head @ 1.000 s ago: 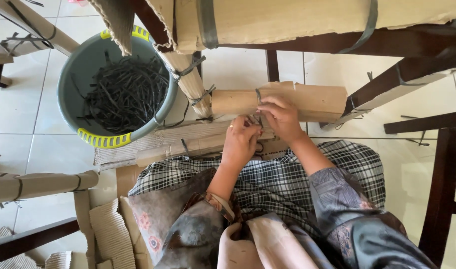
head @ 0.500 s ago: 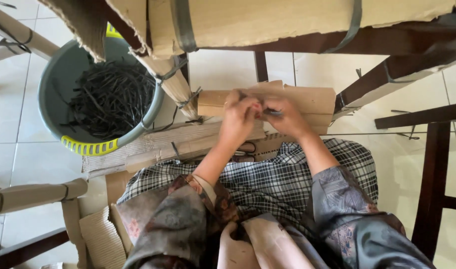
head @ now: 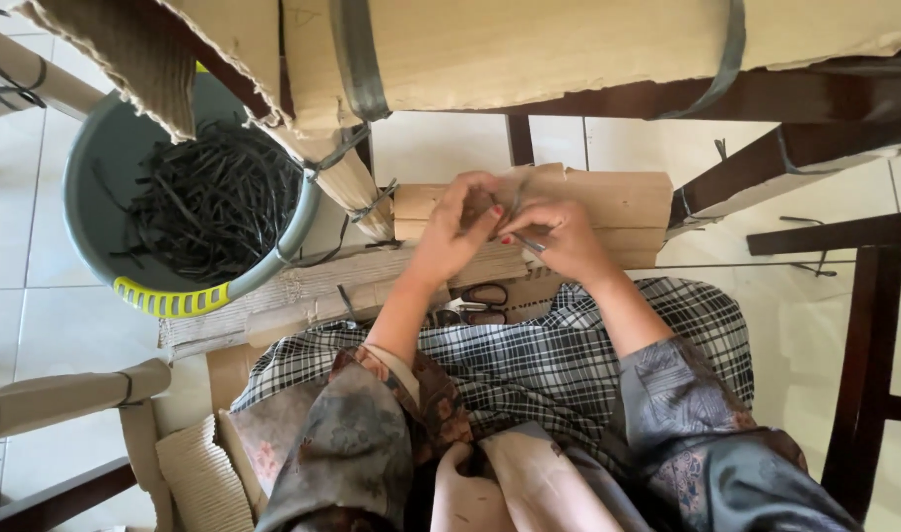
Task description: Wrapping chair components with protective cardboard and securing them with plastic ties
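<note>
A horizontal furniture rail wrapped in brown cardboard (head: pixel 618 202) lies in front of me. My left hand (head: pixel 453 232) and my right hand (head: pixel 559 236) meet on its near face. Each pinches an end of a thin dark strap (head: pixel 517 209) that runs around the cardboard wrap. The fingers of both hands are closed on the strap ends. Black-handled scissors (head: pixel 482 296) lie on the cardboard just below my hands, near my checked lap.
A grey bucket (head: pixel 96 148) with a yellow rim, full of dark straps, stands at the left. A large cardboard-wrapped piece (head: pixel 569 44) crosses the top. Dark wooden chair frames (head: pixel 864 365) stand at the right. Corrugated cardboard sheets (head: pixel 303 286) lie on the tiled floor.
Both hands rose from the lower edge of the wrapped rail to its face. They now pull the strap ends apart. The view has shifted slightly.
</note>
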